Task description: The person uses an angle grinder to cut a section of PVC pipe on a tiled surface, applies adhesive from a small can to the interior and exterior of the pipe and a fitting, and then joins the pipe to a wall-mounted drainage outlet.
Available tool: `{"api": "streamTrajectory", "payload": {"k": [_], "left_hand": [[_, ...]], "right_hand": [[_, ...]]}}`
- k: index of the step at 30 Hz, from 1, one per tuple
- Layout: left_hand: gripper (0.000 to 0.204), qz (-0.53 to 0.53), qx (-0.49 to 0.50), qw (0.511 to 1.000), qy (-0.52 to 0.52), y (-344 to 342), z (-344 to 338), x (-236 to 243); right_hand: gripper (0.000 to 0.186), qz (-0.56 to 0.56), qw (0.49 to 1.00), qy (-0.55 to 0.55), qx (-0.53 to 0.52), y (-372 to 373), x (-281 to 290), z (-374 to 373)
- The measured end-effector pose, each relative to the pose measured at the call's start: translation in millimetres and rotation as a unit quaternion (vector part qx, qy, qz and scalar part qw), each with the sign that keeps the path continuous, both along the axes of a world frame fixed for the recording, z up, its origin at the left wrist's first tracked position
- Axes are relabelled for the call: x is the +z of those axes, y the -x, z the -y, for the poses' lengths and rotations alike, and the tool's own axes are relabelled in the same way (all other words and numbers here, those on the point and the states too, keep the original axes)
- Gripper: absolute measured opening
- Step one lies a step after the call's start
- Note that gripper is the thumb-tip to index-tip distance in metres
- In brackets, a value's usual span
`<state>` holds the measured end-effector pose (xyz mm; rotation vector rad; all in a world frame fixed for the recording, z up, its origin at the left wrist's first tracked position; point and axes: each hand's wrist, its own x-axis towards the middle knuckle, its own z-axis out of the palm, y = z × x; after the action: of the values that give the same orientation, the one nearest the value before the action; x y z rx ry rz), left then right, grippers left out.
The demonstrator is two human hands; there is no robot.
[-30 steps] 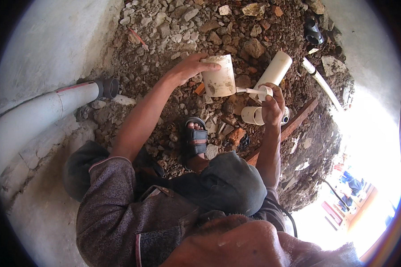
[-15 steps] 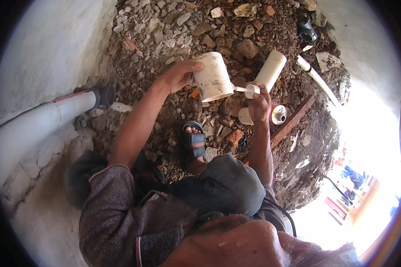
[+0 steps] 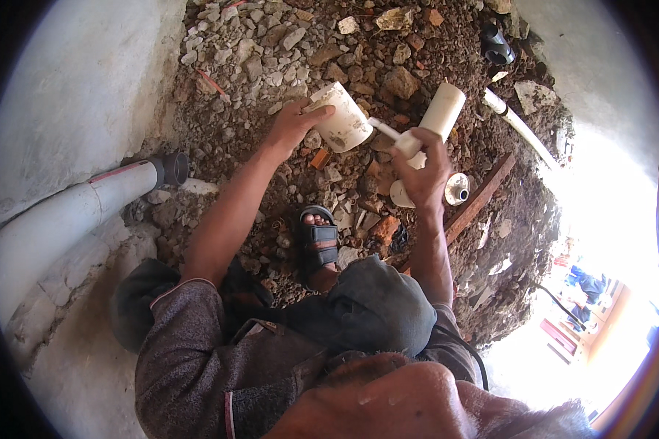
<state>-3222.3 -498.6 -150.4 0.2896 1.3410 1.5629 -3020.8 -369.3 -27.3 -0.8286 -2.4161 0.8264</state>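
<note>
My left hand [image 3: 293,130] is closed around a short, wide white plastic pipe piece [image 3: 338,121] smeared with dirt. In my right hand [image 3: 427,170] is a small applicator, its white cap [image 3: 410,146] between my fingers. The pale stem [image 3: 384,129] of the applicator reaches left to the pipe piece's rim and looks to be touching it. Just beyond my right hand stands a narrower white pipe [image 3: 447,106]. A can [image 3: 458,189] with a round mouth sits beside my right wrist, and another white piece [image 3: 400,194] is partly hidden behind that hand.
Rubble and soil [image 3: 271,66] cover the ground. A thick white pipe [image 3: 117,186] with a dark end runs along the left wall. To the right lie a rusty bar [image 3: 483,197], a thin white pipe [image 3: 523,132] and a dark pipe fitting [image 3: 496,47]. My sandalled foot [image 3: 319,238] is below my hands.
My left hand has tilted the pipe piece and shifted it slightly up and left. My right hand has turned over, with the applicator's stem now slanting up toward the pipe piece.
</note>
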Motion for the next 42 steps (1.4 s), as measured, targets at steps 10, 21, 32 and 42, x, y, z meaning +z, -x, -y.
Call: {"api": "streamTrajectory", "payload": {"k": [10, 21, 32, 42], "left_hand": [[0.076, 0.003, 0.207, 0.978, 0.015, -30, -13, -34], [0.069, 0.169, 0.195, 0.962, 0.092, -37, -14, -3], [0.078, 0.272, 0.215, 0.936, 0.069, -33, -12, -23], [0.054, 0.194, 0.257, 0.942, 0.097, -41, -15, -35]], "right_hand": [[0.044, 0.023, 0.986, -0.136, 0.088, -1, -36, 41], [0.044, -0.008, 0.984, -0.150, 0.093, 8, -66, 37], [0.045, 0.010, 0.991, -0.104, 0.088, -22, -100, 50], [0.046, -0.031, 0.993, -0.103, 0.052, 24, -48, 32]]}}
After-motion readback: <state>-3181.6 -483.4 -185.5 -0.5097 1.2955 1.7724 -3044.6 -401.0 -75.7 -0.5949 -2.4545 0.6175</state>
